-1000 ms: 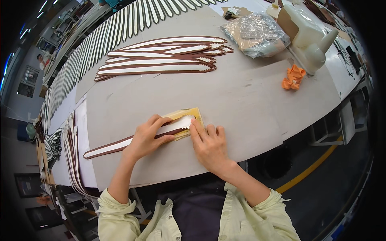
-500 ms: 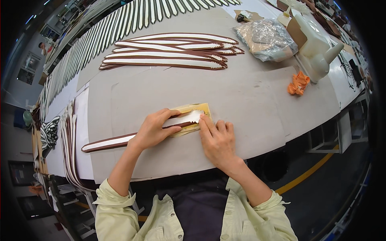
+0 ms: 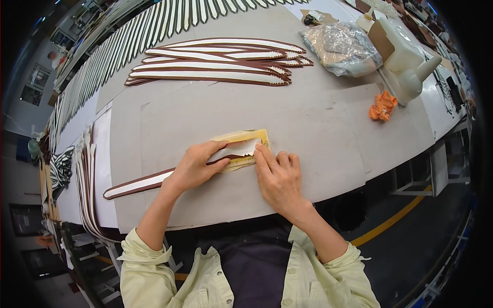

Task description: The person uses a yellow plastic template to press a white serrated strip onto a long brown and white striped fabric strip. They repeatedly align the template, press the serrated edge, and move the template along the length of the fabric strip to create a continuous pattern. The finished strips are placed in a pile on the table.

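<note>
A long white strip with a brown border (image 3: 138,183) lies on the grey table (image 3: 318,123), its toothed end resting on a small yellow card (image 3: 257,137). My left hand (image 3: 194,167) presses down on the strip just left of the card, fingers curled over it. My right hand (image 3: 280,177) lies flat beside it, fingertips touching the strip's end and the card's lower edge.
A pile of similar brown-edged strips (image 3: 215,64) lies farther back. A clear plastic bag (image 3: 341,49), a white jug (image 3: 411,66) and an orange bundle (image 3: 382,107) sit at the right. More strips hang at the left edge (image 3: 87,190) and along the far side.
The view has shifted slightly; both hands stay on the strip and card, with the right fingertips moving a little along the strip's end.
</note>
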Demonstrator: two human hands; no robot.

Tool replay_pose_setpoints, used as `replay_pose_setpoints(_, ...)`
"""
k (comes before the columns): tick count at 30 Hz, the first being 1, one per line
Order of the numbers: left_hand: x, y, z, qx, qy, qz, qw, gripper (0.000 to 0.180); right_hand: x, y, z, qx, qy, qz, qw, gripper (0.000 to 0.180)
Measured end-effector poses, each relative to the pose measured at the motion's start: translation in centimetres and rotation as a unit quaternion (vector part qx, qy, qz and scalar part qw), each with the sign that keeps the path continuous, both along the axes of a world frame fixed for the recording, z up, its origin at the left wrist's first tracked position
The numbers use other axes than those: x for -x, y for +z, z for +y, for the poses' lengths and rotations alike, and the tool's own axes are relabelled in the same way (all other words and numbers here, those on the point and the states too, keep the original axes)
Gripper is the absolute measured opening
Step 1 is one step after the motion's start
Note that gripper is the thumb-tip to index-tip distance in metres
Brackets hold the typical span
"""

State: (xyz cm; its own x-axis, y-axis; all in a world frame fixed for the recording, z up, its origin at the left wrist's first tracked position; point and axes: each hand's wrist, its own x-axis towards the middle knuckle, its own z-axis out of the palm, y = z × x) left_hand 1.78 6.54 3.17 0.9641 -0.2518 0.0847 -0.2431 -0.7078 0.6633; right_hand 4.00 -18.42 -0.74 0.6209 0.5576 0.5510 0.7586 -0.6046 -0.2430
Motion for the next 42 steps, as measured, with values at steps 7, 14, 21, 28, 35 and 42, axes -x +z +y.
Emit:
replay_pose_setpoints(7,0.5,2.7,-1.7,-0.141,0.016,-0.042,0.989,0.060,-0.1,0.0,-0.1,0.001,0.004,0.012,1.000,0.047)
replay_pose_setpoints(14,-0.9,2.3,-0.1,-0.127,-0.024,-0.007,0.992,0.050,-0.2,0.0,-0.2,-0.007,0.006,0.012,1.000,0.045)
replay_pose_setpoints(21,-0.3,0.2,-0.2,-0.132,-0.011,-0.077,0.988,0.041,-0.2,0.2,-0.1,-0.016,0.008,0.021,1.000,0.043)
replay_pose_setpoints(28,1.5,-0.5,-1.5,-0.206,0.020,-0.215,0.954,0.042,-0.1,0.0,-0.1,-0.004,0.004,0.015,1.000,0.045)
replay_pose_setpoints(35,2.2,-1.7,0.3,-0.119,0.053,-0.201,0.971,0.040,-0.1,0.0,0.1,0.005,0.001,0.011,1.000,0.045)
replay_pose_setpoints(42,4.1,-2.0,-3.4,-0.201,0.145,-0.230,0.941,0.040,-0.4,0.8,0.4,0.006,0.005,0.034,0.999,0.045)
